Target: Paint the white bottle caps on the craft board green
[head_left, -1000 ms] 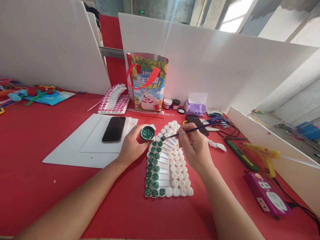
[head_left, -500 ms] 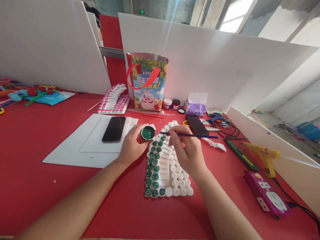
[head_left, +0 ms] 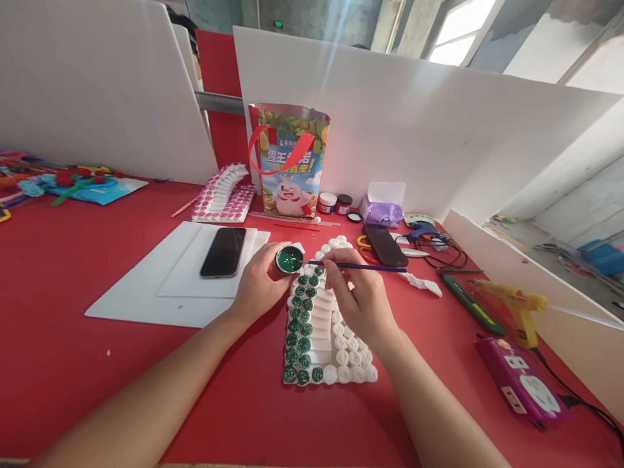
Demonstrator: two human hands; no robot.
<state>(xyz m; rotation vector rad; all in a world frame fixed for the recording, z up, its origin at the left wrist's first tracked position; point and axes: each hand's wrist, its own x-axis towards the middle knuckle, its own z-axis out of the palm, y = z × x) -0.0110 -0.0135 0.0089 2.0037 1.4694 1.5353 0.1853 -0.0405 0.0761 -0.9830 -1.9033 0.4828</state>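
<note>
My left hand is closed around a small jar of green paint, tilted so its opening faces me. Between the fingers of my right hand is a thin blue paintbrush; its tip reaches into the jar's mouth. Below both hands lies a white craft piece covered with rolled rosettes around a ribbed middle strip. Rosettes along its left side and the lower left corner are dark green, while those on the right are white. My right hand hides part of its upper right.
A phone rests on white boards at left. Behind stand a pink-and-white craft piece, a gift bag, paint jars and a tissue pack. Another phone, a yellow glue gun and a purple power strip lie right.
My right hand has shifted slightly left, bringing the brush tip further into the green paint jar. My left hand still holds the jar in nearly the same place.
</note>
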